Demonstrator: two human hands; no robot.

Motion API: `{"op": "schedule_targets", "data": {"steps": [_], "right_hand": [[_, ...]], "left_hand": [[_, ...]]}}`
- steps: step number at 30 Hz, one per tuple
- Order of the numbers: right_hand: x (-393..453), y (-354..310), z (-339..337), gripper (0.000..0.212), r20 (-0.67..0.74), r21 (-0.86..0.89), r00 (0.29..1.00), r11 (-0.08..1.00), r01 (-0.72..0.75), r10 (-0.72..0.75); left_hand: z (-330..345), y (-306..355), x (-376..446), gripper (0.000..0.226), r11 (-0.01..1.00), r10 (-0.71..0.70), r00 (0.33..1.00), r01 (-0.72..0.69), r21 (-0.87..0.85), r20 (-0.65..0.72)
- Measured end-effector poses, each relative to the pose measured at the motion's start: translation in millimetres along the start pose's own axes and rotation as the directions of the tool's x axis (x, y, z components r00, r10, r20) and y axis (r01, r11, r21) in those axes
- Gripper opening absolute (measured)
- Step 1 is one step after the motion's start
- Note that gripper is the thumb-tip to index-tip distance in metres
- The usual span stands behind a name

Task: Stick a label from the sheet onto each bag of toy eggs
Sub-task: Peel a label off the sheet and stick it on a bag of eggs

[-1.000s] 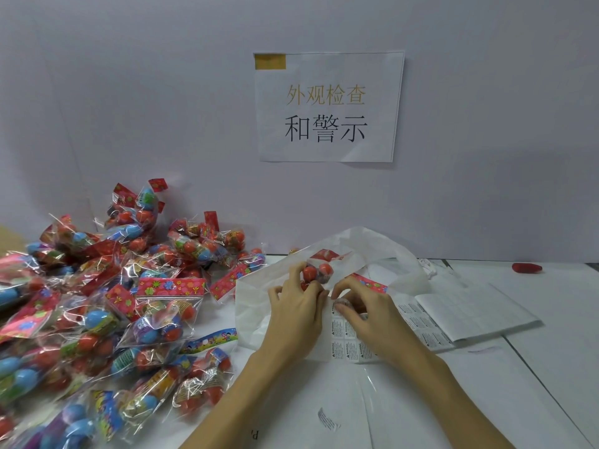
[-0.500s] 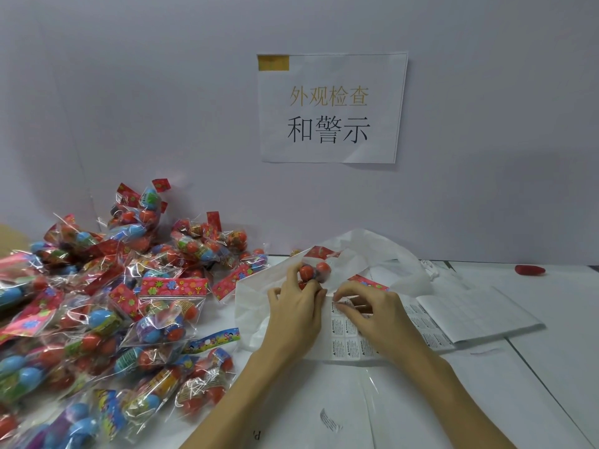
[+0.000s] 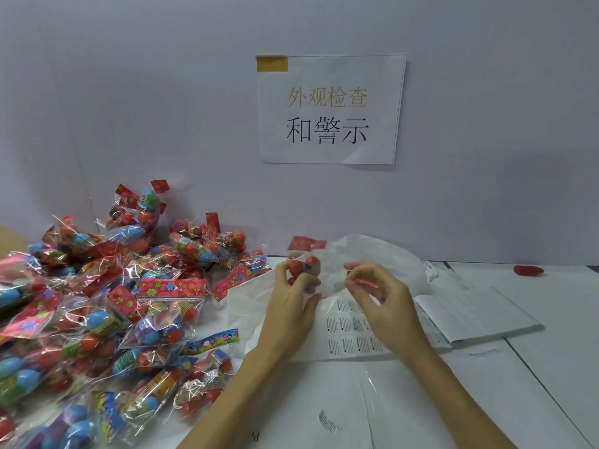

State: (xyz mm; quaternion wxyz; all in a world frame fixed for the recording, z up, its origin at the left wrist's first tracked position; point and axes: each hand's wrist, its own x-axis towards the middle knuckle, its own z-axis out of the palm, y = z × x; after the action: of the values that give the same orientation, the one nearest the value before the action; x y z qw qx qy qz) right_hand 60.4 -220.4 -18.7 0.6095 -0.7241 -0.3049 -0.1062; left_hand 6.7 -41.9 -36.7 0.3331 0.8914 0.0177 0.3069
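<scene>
My left hand (image 3: pixel 293 306) grips a clear bag of red toy eggs (image 3: pixel 303 265) with a red header, held above the table's middle. Just right of it, my right hand (image 3: pixel 379 298) is raised off the label sheet (image 3: pixel 348 338), thumb and fingertips curled together; whether a small label sits between them I cannot tell. The sheet of small printed warning labels lies flat below both hands, partly covered by them. A large heap of bagged toy eggs (image 3: pixel 107 312) fills the left side of the table.
A crumpled white plastic bag (image 3: pixel 382 254) lies behind the hands. A folded stack of label sheets (image 3: pixel 470 315) sits to the right. A small red object (image 3: pixel 528 270) rests at the far right by the wall. A paper sign (image 3: pixel 330 108) hangs on the wall.
My right hand has lifted off the label sheet and moved up toward the bag. My left hand has raised the bag slightly.
</scene>
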Motion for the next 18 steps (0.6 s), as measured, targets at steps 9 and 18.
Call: {"op": "schedule_targets", "data": {"steps": [9,18], "right_hand": [[3,-16,-3,0.008,-0.022,0.529,0.940,0.802,-0.278,0.340],[-6,-25,5,0.046,-0.110,0.254,0.993,0.967,-0.013,0.043]], "left_hand": [[-21,17,8,0.021,0.607,-0.380,0.924,0.211,-0.766,-0.047],[-16,32,2,0.038,0.586,-0.201,0.976,0.188,-0.788,0.083]]}}
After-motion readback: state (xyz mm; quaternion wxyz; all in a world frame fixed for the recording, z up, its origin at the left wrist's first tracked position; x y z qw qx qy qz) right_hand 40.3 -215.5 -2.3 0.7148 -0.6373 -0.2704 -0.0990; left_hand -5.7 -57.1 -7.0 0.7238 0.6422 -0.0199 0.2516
